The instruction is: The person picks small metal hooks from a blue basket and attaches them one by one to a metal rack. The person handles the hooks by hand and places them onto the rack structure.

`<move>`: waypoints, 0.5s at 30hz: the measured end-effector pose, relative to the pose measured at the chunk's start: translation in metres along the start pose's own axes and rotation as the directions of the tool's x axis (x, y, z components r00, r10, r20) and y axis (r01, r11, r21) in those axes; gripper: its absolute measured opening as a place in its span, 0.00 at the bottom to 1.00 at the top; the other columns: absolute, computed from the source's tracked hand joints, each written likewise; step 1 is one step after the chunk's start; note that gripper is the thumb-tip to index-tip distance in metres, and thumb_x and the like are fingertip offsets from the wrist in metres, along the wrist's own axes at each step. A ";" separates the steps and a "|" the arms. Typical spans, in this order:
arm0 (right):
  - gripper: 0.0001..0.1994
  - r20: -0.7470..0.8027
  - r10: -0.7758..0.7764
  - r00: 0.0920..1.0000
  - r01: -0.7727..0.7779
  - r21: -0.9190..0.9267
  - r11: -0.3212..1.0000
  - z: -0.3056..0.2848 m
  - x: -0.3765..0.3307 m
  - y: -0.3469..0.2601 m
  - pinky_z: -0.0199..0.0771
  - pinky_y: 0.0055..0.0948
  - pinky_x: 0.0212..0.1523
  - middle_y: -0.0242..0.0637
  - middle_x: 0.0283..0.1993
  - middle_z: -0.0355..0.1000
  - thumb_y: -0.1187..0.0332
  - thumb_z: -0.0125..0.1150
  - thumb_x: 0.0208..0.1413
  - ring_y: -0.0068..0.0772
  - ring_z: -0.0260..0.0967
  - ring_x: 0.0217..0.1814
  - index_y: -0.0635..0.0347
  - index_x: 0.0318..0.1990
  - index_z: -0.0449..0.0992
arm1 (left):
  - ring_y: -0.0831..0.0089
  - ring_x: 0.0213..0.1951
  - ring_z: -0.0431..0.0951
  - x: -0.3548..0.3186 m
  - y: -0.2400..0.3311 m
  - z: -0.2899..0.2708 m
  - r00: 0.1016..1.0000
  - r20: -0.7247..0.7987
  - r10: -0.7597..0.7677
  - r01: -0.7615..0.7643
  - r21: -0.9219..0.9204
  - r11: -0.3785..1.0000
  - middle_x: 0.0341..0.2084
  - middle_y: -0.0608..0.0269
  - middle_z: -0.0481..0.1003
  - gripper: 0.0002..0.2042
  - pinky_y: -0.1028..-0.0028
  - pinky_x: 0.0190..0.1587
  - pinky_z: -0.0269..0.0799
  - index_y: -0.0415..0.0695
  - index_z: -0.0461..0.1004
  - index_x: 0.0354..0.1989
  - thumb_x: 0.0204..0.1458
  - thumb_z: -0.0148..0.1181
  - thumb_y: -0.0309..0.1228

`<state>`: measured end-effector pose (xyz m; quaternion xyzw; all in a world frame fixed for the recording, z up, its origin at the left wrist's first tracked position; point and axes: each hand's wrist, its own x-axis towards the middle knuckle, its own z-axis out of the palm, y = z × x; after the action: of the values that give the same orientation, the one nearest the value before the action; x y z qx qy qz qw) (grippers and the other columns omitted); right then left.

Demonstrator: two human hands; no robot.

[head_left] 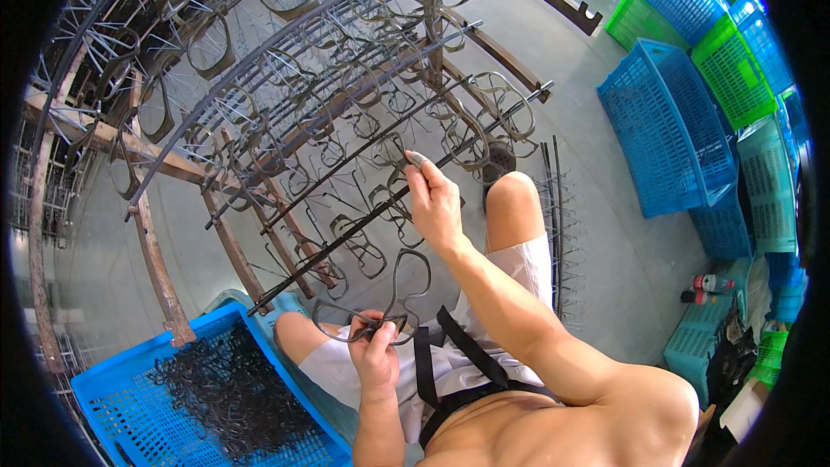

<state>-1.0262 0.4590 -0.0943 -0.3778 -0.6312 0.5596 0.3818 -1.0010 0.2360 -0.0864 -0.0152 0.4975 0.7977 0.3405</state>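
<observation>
Two bare hands are at work over a seated person's lap, in front of a rusty metal rack [156, 251] hung with dark eyeglass frames. The left hand [376, 355] is closed around the bridge area of a dark eyeglass front [380, 316], thumb and fingers pinched on it; the piece sits just above the lap, its two lens rims spread to either side of the hand and one rim rising toward the rack. The right hand [435, 203] is raised higher and further forward, its grip pinched shut on a small pale piece [416, 158] at the fingertips, which I cannot identify. That hand lies against a long dark rod [363, 225] that runs diagonally from the lower left of the rack to its upper right; several such rods carry rows of hanging frames [484, 112].

A blue plastic crate [130, 380] stands on the floor at the person's left, just beside the left knee, and holds a heap of dark frame parts [229, 393]. A black strap [458, 355] crosses the white shorts [519, 268]. Well apart on the right, blue and green crates [666, 121] are stacked on the concrete floor [605, 233]. A bundle of spare dark rods [558, 225] lies on the floor just beside the right knee. Small bottles [707, 287] rest on a teal crate near the right edge.
</observation>
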 end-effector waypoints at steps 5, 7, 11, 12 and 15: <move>0.13 -0.040 0.025 0.999 -0.022 0.084 0.996 0.000 0.003 0.004 0.53 0.19 0.18 0.25 0.16 0.56 0.71 0.51 0.58 0.14 0.49 0.18 0.64 0.50 0.71 | 0.77 0.24 0.64 -0.001 0.001 0.003 1.000 -0.008 0.015 -0.014 0.010 1.000 0.22 0.64 0.67 0.09 0.76 0.31 0.62 0.39 0.66 0.34 0.44 0.56 0.19; 0.13 -0.042 0.058 0.997 -0.053 0.098 0.994 -0.001 0.005 0.007 0.52 0.19 0.18 0.23 0.17 0.57 0.70 0.51 0.59 0.12 0.49 0.19 0.64 0.50 0.71 | 0.77 0.23 0.64 -0.004 0.002 0.001 0.999 -0.018 0.026 -0.026 0.010 1.000 0.22 0.65 0.67 0.09 0.76 0.30 0.62 0.40 0.66 0.35 0.44 0.56 0.19; 0.14 0.066 0.102 0.993 -0.117 0.299 0.947 -0.012 0.007 0.014 0.50 0.16 0.20 0.19 0.23 0.57 0.68 0.50 0.60 0.11 0.49 0.22 0.61 0.52 0.69 | 0.78 0.21 0.63 -0.008 0.006 -0.007 0.997 -0.014 0.081 -0.082 -0.018 0.997 0.22 0.66 0.67 0.09 0.76 0.29 0.62 0.41 0.67 0.35 0.45 0.57 0.21; 0.16 0.131 0.135 0.982 -0.174 0.355 0.919 -0.015 0.005 0.016 0.53 0.16 0.20 0.19 0.22 0.56 0.69 0.49 0.60 0.11 0.52 0.22 0.60 0.55 0.66 | 0.78 0.21 0.63 -0.008 0.006 -0.009 0.995 -0.008 0.099 -0.100 -0.034 0.994 0.22 0.66 0.68 0.08 0.76 0.29 0.62 0.41 0.67 0.35 0.46 0.58 0.22; 0.21 0.147 0.154 0.977 -0.188 0.262 0.946 -0.023 -0.010 0.017 0.58 0.16 0.22 0.22 0.25 0.57 0.69 0.51 0.58 0.13 0.54 0.23 0.61 0.59 0.61 | 0.77 0.22 0.64 -0.007 0.007 -0.010 0.990 -0.014 0.138 -0.139 -0.077 0.987 0.23 0.65 0.67 0.09 0.75 0.29 0.63 0.40 0.66 0.34 0.45 0.59 0.21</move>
<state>-1.0001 0.4616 -0.1098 -0.3388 -0.5348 0.6953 0.3403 -1.0027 0.2224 -0.0833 0.0027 0.4676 0.8380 0.2812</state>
